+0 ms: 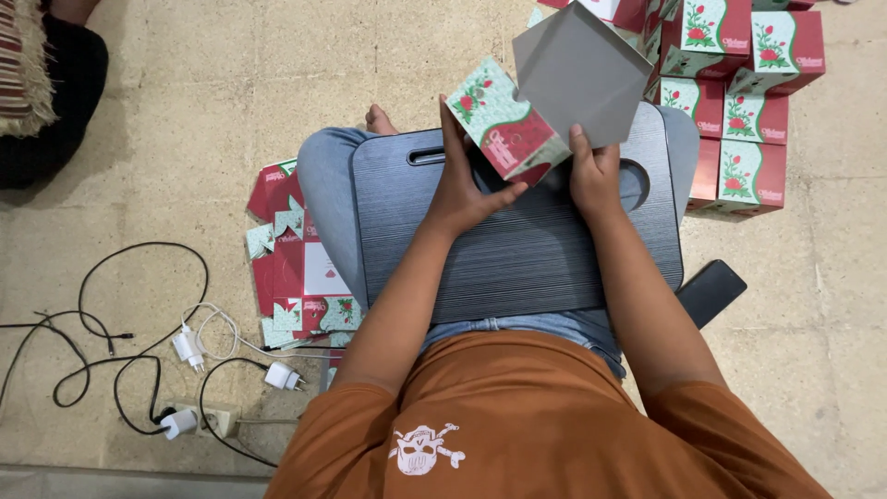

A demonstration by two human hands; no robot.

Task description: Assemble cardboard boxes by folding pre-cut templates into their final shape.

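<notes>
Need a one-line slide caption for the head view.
Seated person's left hand and right hand hold a half-folded floral carton over a grey lap tray, finished cartons stacked alongside.

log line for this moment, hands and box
left hand: grips printed carton | right hand: holds its grey flap | under: lap tray | nearby: folded boxes, flat blanks

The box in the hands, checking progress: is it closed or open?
Open. The box has a grey flap standing up, held between left hand and right hand.
</notes>
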